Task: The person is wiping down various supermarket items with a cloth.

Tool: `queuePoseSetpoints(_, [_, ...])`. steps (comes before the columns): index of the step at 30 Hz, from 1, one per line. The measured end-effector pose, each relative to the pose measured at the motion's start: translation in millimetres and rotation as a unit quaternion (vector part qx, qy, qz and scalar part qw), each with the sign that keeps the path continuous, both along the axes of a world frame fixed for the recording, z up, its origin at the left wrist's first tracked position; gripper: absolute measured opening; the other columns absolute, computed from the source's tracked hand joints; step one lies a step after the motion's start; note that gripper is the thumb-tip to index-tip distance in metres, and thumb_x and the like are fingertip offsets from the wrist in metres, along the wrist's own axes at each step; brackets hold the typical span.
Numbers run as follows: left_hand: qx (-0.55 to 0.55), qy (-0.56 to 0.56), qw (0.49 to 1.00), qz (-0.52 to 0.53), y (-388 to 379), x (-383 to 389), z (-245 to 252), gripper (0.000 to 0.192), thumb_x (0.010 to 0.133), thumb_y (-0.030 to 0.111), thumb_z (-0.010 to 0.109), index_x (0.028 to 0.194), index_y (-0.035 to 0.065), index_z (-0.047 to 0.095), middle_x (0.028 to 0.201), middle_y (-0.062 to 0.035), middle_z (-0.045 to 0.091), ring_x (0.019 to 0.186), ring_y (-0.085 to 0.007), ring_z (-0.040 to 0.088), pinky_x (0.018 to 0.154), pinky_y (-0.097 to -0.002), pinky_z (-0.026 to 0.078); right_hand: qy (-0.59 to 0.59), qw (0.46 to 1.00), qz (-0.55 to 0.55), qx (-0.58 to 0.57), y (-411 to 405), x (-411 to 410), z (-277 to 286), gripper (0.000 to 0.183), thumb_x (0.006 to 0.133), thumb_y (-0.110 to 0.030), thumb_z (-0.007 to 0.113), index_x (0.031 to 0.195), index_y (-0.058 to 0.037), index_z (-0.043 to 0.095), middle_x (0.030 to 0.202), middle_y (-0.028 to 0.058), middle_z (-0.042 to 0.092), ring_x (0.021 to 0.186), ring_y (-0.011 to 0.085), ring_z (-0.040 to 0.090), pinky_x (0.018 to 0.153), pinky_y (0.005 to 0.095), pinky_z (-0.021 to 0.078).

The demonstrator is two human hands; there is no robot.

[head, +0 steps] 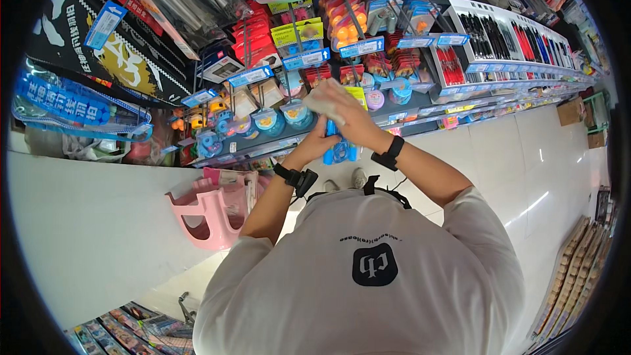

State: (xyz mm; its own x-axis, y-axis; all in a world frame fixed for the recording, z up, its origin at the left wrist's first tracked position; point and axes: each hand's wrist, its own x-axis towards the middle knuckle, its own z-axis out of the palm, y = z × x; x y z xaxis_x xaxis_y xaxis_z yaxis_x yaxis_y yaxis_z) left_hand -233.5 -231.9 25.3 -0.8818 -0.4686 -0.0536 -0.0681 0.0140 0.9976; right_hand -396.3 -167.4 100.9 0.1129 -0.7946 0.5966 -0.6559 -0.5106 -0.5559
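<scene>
A plastic pack with a blue cord and blue handles, probably a jump rope (340, 152), hangs upright from my left hand (315, 142), whose fingers grip its upper part. My right hand (352, 116) holds a pale folded cloth (325, 103) over the top of the same pack, beside a yellow-green header card (357, 96). Both hands are close together in front of the shop shelf. Just beyond them, blue round tubs (297, 114) stand on the dark shelf, and red carded packs (351, 74) hang from hooks.
Hooks with price-tag holders (362, 47) jut out above the hands. Pen display boxes (493, 34) stand at the right. A pink plastic step stool (214, 217) is on the floor at the left, beside a white surface (98, 217). A cardboard box (572, 111) lies further right.
</scene>
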Motion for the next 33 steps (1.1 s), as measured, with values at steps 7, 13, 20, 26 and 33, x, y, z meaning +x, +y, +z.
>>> queuePoseSetpoints(7, [0.095, -0.011, 0.995, 0.018, 0.3, 9.1, -1.6, 0.075, 0.090, 0.000, 0.061, 0.152, 0.0119, 0.020, 0.124, -0.0042, 0.052, 0.106, -0.0109, 0.053, 0.087, -0.0285, 0.047, 0.001, 0.998, -0.003, 0.055, 12.4, 7.5, -16.6, 0.053, 0.088, -0.001, 0.055, 0.140, -0.0130, 0.052, 0.148, 0.0138, 0.045, 0.144, 0.0337, 0.030, 0.118, 0.0458, 0.0228])
queuePoseSetpoints(13, [0.127, 0.008, 0.991, 0.038, 3.0, 8.3, 27.8, 0.072, 0.089, 0.000, 0.061, 0.150, 0.0107, 0.024, 0.125, -0.0046, 0.053, 0.106, -0.0107, 0.054, 0.088, -0.0281, 0.047, -0.192, 0.963, -0.114, 0.150, 9.2, -29.9, -49.6, 0.062, 0.081, 0.007, 0.060, 0.140, -0.0083, 0.050, 0.152, 0.0145, 0.040, 0.145, 0.0326, 0.029, 0.118, 0.0416, 0.0243])
queuePoseSetpoints(20, [0.167, -0.021, 0.986, 0.013, -9.7, 13.9, 21.3, 0.071, 0.087, -0.002, 0.063, 0.148, 0.0089, 0.029, 0.134, -0.0070, 0.050, 0.117, -0.0157, 0.054, 0.098, -0.0324, 0.046, -0.028, 0.994, -0.062, 0.091, 34.2, -51.9, -31.6, 0.054, 0.084, 0.007, 0.055, 0.136, -0.0092, 0.055, 0.150, 0.0136, 0.042, 0.144, 0.0333, 0.031, 0.116, 0.0419, 0.0286])
queuePoseSetpoints(26, [0.167, 0.019, 0.985, 0.042, -3.4, 9.3, 13.7, 0.075, 0.089, -0.004, 0.059, 0.152, 0.0113, 0.022, 0.119, -0.0053, 0.058, 0.093, -0.0127, 0.061, 0.078, -0.0276, 0.051, 0.148, 0.973, -0.162, 0.063, 35.7, -71.1, -29.7, 0.054, 0.080, 0.005, 0.056, 0.131, -0.0107, 0.059, 0.140, 0.0128, 0.053, 0.133, 0.0337, 0.045, 0.113, 0.0429, 0.0344])
queuePoseSetpoints(33, [0.161, 0.015, 0.987, 0.018, 2.2, -2.7, 24.0, 0.069, 0.087, -0.004, 0.060, 0.147, 0.0086, 0.030, 0.132, -0.0063, 0.052, 0.114, -0.0146, 0.055, 0.095, -0.0309, 0.047, 0.123, 0.991, -0.042, 0.017, 29.8, -25.5, 6.6, 0.060, 0.076, 0.004, 0.060, 0.134, -0.0111, 0.058, 0.142, 0.0131, 0.051, 0.136, 0.0319, 0.043, 0.113, 0.0448, 0.0343])
